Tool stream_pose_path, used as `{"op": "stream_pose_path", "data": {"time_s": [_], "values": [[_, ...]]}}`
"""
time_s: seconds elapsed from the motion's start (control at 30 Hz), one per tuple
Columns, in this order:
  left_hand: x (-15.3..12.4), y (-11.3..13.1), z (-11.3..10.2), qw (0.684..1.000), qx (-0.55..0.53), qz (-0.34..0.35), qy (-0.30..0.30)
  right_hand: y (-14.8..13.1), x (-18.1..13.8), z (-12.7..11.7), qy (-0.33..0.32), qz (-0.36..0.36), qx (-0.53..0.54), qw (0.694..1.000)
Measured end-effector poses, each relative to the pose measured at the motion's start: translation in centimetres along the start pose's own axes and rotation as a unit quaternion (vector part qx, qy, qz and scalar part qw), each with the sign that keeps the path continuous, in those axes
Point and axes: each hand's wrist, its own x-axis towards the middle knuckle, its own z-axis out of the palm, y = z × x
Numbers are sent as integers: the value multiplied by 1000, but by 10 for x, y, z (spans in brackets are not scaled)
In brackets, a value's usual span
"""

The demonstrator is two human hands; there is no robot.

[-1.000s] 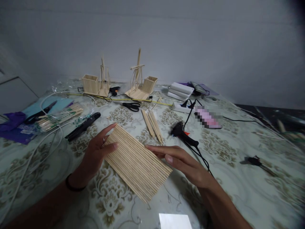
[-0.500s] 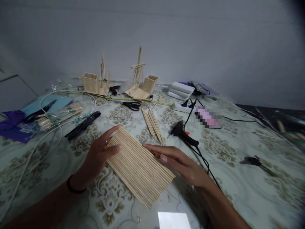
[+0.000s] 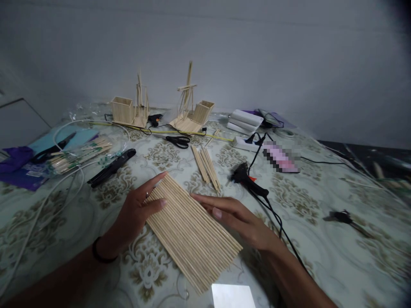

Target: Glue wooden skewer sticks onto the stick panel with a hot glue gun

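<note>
A flat panel of thin round wooden sticks (image 3: 194, 233), laid side by side, is tilted over the table in front of me. My left hand (image 3: 138, 209) grips its far left corner, thumb on top and the other fingers partly hidden behind. Along the panel's right edge rests my right hand (image 3: 237, 218), its fingers stretched out and touching the edge sticks. Beyond the panel lies a small group of loose sticks (image 3: 205, 167). A black glue gun (image 3: 248, 179) lies to the right of them, its cable running toward my right forearm.
Two stick models with boxes (image 3: 122, 110) (image 3: 203, 112) stand near the wall. Black-handled scissors (image 3: 178, 141), a power strip (image 3: 245, 144) and a partly pixelated pink object (image 3: 279, 156) lie ahead. Bagged sticks (image 3: 80, 156) and a black tool (image 3: 112, 167) are left; a white cable (image 3: 41, 209) loops there.
The panel's near end has shifted slightly toward me and to the right, and my left hand has moved a little right with it. My right hand stays at the edge.
</note>
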Motion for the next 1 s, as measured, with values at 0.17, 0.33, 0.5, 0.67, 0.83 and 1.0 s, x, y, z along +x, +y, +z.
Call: {"op": "stream_pose_path", "data": {"time_s": [0.17, 0.33, 0.5, 0.67, 0.83, 1.0], "values": [[0, -1, 1, 1000, -2, -12, -18, 3, 0, 0, -1, 13, 7, 1000], [0, -3, 1, 1000, 9, -12, -27, 2, 1, 1, -7, 21, -2, 1000], [0, -3, 2, 999, -11, -34, -40, 3, 2, 3, -4, 30, 2, 1000], [-2, -4, 2, 997, -10, -35, -61, 7, 3, 3, -14, 7, 1, 1000], [-4, -3, 3, 996, 3, -27, -89, 8, 4, 5, -17, 1, 7, 1000], [-5, 0, 4, 994, 12, -33, -104, 7, 5, 8, -15, -7, 14, 1000]]}}
